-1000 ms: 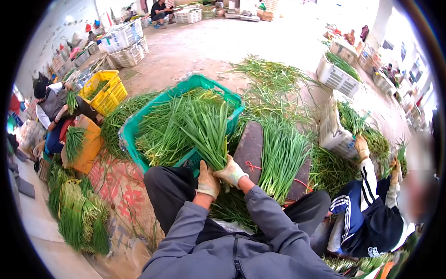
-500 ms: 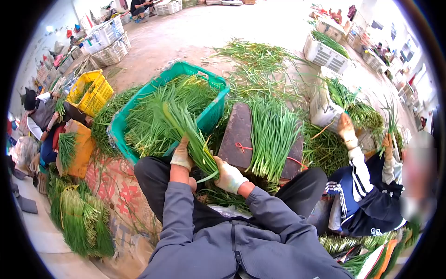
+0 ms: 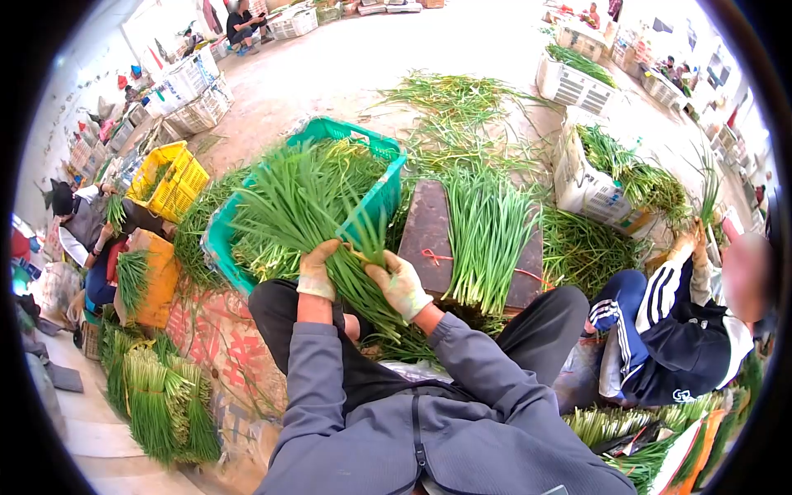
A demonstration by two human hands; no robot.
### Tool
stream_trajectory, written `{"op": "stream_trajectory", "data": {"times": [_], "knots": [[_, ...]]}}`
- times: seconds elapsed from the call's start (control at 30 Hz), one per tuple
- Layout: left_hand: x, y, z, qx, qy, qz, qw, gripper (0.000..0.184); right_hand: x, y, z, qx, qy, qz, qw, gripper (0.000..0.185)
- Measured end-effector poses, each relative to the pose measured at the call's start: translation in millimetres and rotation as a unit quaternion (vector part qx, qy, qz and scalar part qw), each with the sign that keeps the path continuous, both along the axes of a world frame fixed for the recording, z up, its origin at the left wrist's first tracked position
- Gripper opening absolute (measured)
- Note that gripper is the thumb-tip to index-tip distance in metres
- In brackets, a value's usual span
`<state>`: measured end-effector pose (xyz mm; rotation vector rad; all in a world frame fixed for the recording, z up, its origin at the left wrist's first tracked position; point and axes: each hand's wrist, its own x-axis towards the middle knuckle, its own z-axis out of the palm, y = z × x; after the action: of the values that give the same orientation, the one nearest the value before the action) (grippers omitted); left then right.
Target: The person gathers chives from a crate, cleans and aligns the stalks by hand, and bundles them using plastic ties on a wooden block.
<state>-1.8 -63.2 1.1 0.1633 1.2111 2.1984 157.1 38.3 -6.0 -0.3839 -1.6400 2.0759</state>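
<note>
My left hand (image 3: 317,272), in a pale work glove with bare-looking fingertips, is wrapped round a bunch of green chives (image 3: 355,285). Its leaves fan out up and left over the green crate, and the stem ends point down toward my lap. My gloved right hand (image 3: 399,285) is closed beside the bunch on a few chive leaves (image 3: 371,239), which stick up above its fingers. To the right, a sheaf of chives (image 3: 491,239) lies on a dark brown board (image 3: 427,223), with red ties (image 3: 436,256) near it. The green crate (image 3: 381,186) holds more loose chives.
Loose leaves (image 3: 454,99) lie on the floor ahead. A white crate (image 3: 577,177) of chives stands at right, near a seated co-worker (image 3: 676,338). At left are a yellow crate (image 3: 177,186), an orange crate (image 3: 148,285), another worker (image 3: 91,223) and tied bundles (image 3: 165,404).
The bunch has turned and its leaves now spread wider over the green crate. My right hand has shifted up from the stem end and grips a few leaves.
</note>
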Motion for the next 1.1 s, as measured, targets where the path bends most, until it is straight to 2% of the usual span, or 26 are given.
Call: {"op": "stream_trajectory", "data": {"times": [0.03,0.07,0.1,0.13,0.2,0.23,0.3,0.33,0.4,0.5,0.53,0.67,0.73,0.8,0.83,0.87,0.93,0.97,1.0,1.07,1.1], "knots": [[-3.0,-7.5,6.0,0.011,-0.038,-0.021,0.999,0.027,2.7,3.1,-0.4,-0.11,0.048,0.013,0.993,0.031],[-5.2,-12.4,11.4,0.023,-0.076,-0.043,0.996,0.027,8.6,12.6,-0.3,-0.156,0.05,0.027,0.986,0.024],[-5.4,-14.4,17.8,0.01,-0.063,0.006,0.998,0.024,13.8,18.1,8.3,-0.267,0.079,0.003,0.961,0.018],[-18.3,-18.8,11.6,0.025,-0.053,0.021,0.998,0.024,22.5,21.1,22.8,-0.375,0.106,-0.022,0.921,0.021],[-35.4,-30.6,15.4,0.072,-0.053,0.057,0.994,0.024,56.4,37.2,48.9,-0.398,0.184,0.092,0.894,0.029],[-44.0,-36.4,20.7,0.086,-0.034,0.071,0.993,0.023,68.3,41.3,45.7,-0.366,0.137,0.023,0.92,0.03],[-59.3,-47.7,36.4,0.114,-0.018,0.093,0.989,0.021,97.6,56.2,34.0,-0.359,0.093,0.008,0.929,0.032],[-56.7,-49.6,51.3,0.134,0.021,0.104,0.985,0.027,105.7,57.7,32.4,-0.323,0.109,0.028,0.94,0.032],[-63.8,-48.2,60.4,0.152,0.034,0.102,0.982,0.038,106.9,54.8,30.0,-0.315,0.058,-0.025,0.947,0.025],[-66.1,-38.8,63.4,0.203,0.032,0.057,0.977,0.046,88.2,50.7,28.0,-0.155,-0.044,-0.001,0.987,0.009],[-66.5,-36.4,63.0,0.2,0.032,0.055,0.978,0.046,78.6,46.5,31.2,-0.11,-0.074,0.011,0.991,0.013],[-78.9,-27.9,58.4,0.179,0.018,0.11,0.978,0.039,48.6,47.0,20.6,-0.095,-0.074,-0.047,0.992,0.021],[-85.0,-28.8,60.8,0.099,-0.101,0.125,0.982,0.037,28.2,47.2,-4.1,-0.091,-0.064,-0.08,0.991,0.022],[-88.0,-25.8,63.9,0.065,-0.082,0.128,0.986,0.039,7.2,48.2,-8.4,-0.188,-0.016,-0.061,0.98,0.031],[-83.2,-22.2,67.2,0.077,-0.113,0.134,0.981,0.04,1.6,48.7,-1.6,-0.244,-0.009,-0.037,0.969,0.036],[-76.6,-19.1,68.9,0.089,-0.146,0.14,0.975,0.042,-9.2,41.6,4.4,-0.248,-0.009,-0.037,0.968,0.046],[-71.4,-11.6,68.6,0.093,-0.178,0.163,0.966,0.045,-38.6,34.8,-4.0,-0.337,0.003,0.074,0.939,0.059],[-72.6,-10.2,62.3,0.096,-0.186,0.153,0.966,0.046,-44.8,28.2,-2.8,-0.381,0.016,0.095,0.92,0.065],[-71.7,-7.9,60.6,0.099,-0.195,0.143,0.965,0.047,-43.2,19.4,18.5,-0.423,0.027,0.116,0.898,0.071],[-63.1,-3.7,67.0,0.089,-0.202,0.158,0.962,0.048,-44.7,11.8,29.7,-0.452,0.062,0.15,0.877,0.071],[-62.1,-2.6,66.5,0.097,-0.208,0.163,0.96,0.048,-43.8,9.5,36.4,-0.452,0.033,0.168,0.876,0.065]]}}
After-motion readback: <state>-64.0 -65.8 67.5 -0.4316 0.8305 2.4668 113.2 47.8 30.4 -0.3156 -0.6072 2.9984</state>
